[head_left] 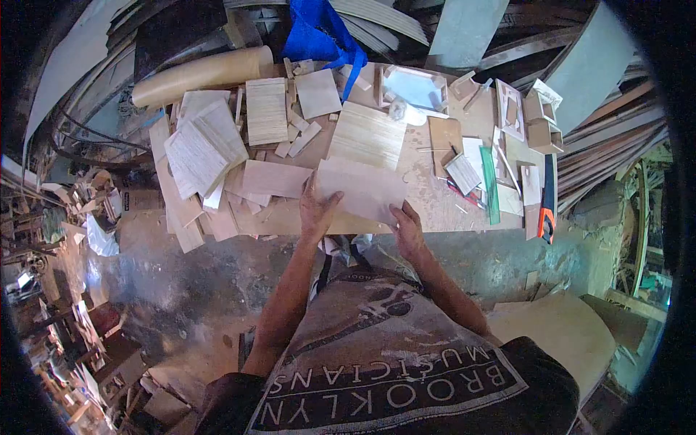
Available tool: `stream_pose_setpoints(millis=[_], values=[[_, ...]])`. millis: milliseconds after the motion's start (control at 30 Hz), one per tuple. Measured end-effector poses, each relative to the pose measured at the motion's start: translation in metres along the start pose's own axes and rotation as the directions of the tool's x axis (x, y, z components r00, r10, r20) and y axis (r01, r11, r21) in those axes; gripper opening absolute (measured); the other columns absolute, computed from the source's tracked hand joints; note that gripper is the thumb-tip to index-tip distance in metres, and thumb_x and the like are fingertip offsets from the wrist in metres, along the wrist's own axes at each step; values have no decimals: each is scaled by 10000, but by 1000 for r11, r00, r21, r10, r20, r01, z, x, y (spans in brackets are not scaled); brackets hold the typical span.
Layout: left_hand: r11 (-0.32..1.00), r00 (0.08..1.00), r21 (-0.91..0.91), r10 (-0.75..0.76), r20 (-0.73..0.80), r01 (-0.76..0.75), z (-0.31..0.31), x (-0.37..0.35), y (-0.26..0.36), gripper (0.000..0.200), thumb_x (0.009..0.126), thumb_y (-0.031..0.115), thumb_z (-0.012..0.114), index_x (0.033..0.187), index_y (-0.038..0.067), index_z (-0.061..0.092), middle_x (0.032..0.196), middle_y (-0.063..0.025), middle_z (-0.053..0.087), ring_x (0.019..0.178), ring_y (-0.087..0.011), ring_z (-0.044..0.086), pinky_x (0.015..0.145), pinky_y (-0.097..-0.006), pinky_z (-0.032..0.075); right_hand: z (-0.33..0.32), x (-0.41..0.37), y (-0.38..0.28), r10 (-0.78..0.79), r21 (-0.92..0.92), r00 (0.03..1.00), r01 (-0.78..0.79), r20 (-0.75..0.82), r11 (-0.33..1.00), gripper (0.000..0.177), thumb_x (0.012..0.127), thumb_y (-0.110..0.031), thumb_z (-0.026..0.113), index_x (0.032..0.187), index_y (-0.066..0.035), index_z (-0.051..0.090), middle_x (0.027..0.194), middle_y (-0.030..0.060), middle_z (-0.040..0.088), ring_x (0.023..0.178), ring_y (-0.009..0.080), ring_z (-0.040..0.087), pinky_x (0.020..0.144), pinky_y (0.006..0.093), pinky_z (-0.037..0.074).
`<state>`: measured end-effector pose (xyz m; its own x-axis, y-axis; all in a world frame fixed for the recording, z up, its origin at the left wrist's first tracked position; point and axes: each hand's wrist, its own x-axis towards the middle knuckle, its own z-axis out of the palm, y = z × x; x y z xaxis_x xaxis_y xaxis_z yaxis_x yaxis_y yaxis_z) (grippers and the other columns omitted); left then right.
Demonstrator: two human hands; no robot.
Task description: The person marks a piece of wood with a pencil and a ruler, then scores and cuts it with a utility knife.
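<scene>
1. At the far left of the counter [435, 206], a tan cardboard tube [203, 72] lies along the back edge; in front of it a loose heap of thin wood sheets [203, 148] overlaps in several layers; some of them jut past the front edge.
2. Just right of the heap, a pale ribbed panel [266, 110] lies flat beside a smaller square board [317, 93]; a blue cloth [319, 32] hangs down behind them, its tail reaching the back of the counter.
3. The left hand [315, 210] comes up from the front edge; its fingers are clamped on the left edge of a thin pinkish sheet [362, 190], thumb side on top.
4. That sheet sits near the middle of the counter, close to the front edge, and is held between both hands; it partly covers a larger pale sheet [367, 134] lying behind it; whether it rests on the surface or is lifted off it I cannot tell.
5. The right hand [407, 230] grasps the sheet's near right corner, fingers curled round the edge.
6. Further right lie an open wooden frame [417, 87] near the back, a green strip [489, 185] among small offcuts, and small wooden boxes [540, 119].
7. At the right end a handsaw [547, 210] with an orange and black handle hangs over the front edge.
</scene>
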<state>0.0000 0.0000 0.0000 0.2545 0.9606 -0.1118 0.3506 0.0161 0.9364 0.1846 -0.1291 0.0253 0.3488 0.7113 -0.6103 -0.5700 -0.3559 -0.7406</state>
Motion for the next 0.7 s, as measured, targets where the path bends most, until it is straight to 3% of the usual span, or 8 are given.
stream_pose_setpoints(millis=[100,167,300,367,467,500,567,700], values=[[997,1000,-78,-15,-17,13,4,-2,6,778,719,123,812,1391,22,434,1287,-211,502,1145,-349,537,977,-417,459,0,-4,-10,83,-39,996,-84,-11,996,496,923,-217,583,1378,-78,445,1358,57,504,1284,205,428,1085,485,276],[990,995,109,91,-37,-86,4,0,3,755,725,118,811,1366,-29,438,1247,-214,524,1135,-324,547,937,-399,478,4,-6,-11,41,29,999,-40,-28,999,440,917,-183,592,1322,-43,493,1265,80,577,1143,208,544,990,388,409],[982,986,94,168,-21,-165,2,-4,2,772,737,130,811,1367,-52,403,1233,-210,530,1125,-290,549,924,-383,481,6,-9,-8,-5,-1,1000,5,19,1000,425,927,-151,591,1312,-8,485,1238,99,583,1119,198,558,976,362,432],[974,989,-210,-104,-103,81,11,-6,-17,734,758,146,806,1341,-37,398,1213,-184,540,1120,-267,544,915,-374,482,-4,5,11,-175,-20,979,178,107,984,415,938,-134,588,1308,20,477,1209,115,589,1105,195,565,951,359,464],[934,966,-331,-200,-166,136,14,-19,-8,685,777,143,794,1312,-17,397,1190,-160,552,1108,-261,546,938,-366,461,-12,14,20,-196,-143,976,208,97,967,431,933,-157,609,1303,20,477,1194,111,593,1077,199,577,920,365,489],[933,963,-333,-204,-177,137,18,-25,-11,685,777,143,794,1312,-17,397,1190,-160,552,1108,-261,546,938,-366,461,-9,12,16,-191,-148,976,206,107,967,431,933,-157,609,1303,20,477,1194,111,593,1077,199,577,920,365,489],[795,922,-606,-214,-322,-27,28,-34,-26,552,795,131,781,1230,-8,472,1162,-136,560,1106,-249,538,967,-360,435,-3,2,4,-146,-134,984,159,102,978,442,922,-187,633,1287,17,489,1175,108,601,1050,212,593,897,369,505],[924,890,-383,-156,-430,-23,23,-38,-32,451,799,122,773,1162,-15,543,1152,-136,564,1107,-245,530,992,-354,411,0,2,0,-138,-201,989,147,57,968,434,910,-198,649,1265,7,506,1151,97,611,1038,204,603,867,360,516]])
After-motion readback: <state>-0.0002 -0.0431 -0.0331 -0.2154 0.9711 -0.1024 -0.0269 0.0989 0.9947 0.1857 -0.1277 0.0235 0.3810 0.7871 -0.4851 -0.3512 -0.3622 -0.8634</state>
